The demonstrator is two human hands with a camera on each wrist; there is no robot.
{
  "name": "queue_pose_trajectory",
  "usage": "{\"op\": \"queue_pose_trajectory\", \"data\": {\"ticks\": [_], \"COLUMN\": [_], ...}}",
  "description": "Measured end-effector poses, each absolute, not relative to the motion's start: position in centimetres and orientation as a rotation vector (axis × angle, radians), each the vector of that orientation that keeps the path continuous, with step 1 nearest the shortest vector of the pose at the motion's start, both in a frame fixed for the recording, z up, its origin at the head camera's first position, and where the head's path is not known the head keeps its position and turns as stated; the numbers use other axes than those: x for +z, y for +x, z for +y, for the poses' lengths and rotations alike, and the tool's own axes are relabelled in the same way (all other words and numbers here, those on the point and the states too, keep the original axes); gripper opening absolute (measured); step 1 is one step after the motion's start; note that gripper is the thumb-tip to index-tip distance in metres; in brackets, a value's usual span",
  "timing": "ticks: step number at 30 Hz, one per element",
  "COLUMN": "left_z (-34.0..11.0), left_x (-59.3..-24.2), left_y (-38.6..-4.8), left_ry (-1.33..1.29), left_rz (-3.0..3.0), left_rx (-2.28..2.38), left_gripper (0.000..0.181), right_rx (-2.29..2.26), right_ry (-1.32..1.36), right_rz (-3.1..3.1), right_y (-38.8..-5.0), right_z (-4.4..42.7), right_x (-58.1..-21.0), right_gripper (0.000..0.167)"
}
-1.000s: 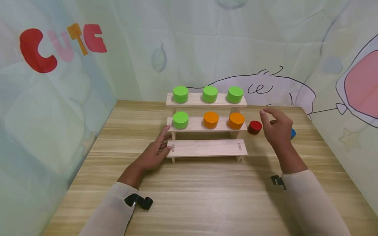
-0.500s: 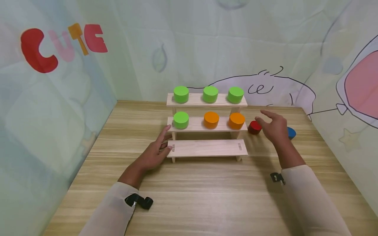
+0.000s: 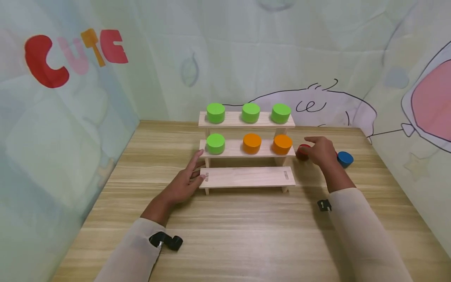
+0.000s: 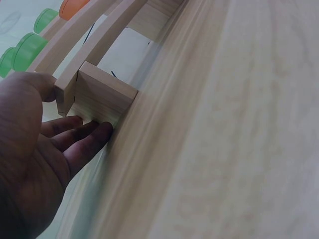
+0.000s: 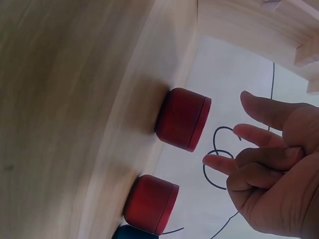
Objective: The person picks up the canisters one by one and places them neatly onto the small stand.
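Observation:
A three-tier wooden stand (image 3: pixel 247 177) stands on the table. My left hand (image 3: pixel 183 184) touches its left end, thumb at the lowest shelf. In the left wrist view, that hand's other fingers (image 4: pixel 89 144) lie extended near the stand's end leg (image 4: pixel 104 89). My right hand (image 3: pixel 321 152) hovers by a small red cylinder (image 5: pixel 183 119) right of the stand. Its thumb and index finger are spread, with other fingers curled; the right wrist view shows a gap between hand and cylinder. A second red cylinder (image 5: pixel 151 204) sits beside a blue one (image 3: pixel 345 159), mostly hidden by the right hand in the head view.
Three green cylinders, one at the middle (image 3: pixel 250 112), stand on the top shelf. The middle shelf bears a green cylinder (image 3: pixel 215 143) and two orange ones, the nearer-to-centre orange cylinder (image 3: pixel 251 143) among them. A printed cloth backdrop (image 3: pixel 169 70) rises behind the table (image 3: pixel 225 235).
My right hand has moved left and down toward the nearer red cylinder, with thumb and index finger spreading apart. The blue cylinder has come into fuller view. My left hand stays put.

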State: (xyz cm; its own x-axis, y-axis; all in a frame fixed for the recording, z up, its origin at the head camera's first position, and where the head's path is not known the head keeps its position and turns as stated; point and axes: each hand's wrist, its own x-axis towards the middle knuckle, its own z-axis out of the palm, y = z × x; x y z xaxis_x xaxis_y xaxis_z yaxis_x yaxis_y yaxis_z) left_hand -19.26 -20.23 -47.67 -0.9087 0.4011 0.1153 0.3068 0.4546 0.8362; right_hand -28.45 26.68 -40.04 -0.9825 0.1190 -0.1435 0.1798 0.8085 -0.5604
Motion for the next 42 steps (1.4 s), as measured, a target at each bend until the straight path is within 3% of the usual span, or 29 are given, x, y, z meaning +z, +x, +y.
{"op": "queue_pose_trajectory", "data": {"ticks": [28,42], "left_z": [-20.1,-20.1], "left_x": [-47.9,-47.8], "left_y": [-19.4,-19.4], "left_ry": [0.65,0.658], "left_rz": [2.59,2.59], "left_rx": [1.47,1.47], "left_gripper": [0.082,0.082], "right_rx": [-0.589,-0.652], "right_ry": [0.181,0.184], "right_rz": [2.792,2.858], "right_y": [-29.8,-29.1], "right_z": [27.4,27.5], "right_x": [-40.5,-40.9], "right_gripper": [0.051,0.048]}}
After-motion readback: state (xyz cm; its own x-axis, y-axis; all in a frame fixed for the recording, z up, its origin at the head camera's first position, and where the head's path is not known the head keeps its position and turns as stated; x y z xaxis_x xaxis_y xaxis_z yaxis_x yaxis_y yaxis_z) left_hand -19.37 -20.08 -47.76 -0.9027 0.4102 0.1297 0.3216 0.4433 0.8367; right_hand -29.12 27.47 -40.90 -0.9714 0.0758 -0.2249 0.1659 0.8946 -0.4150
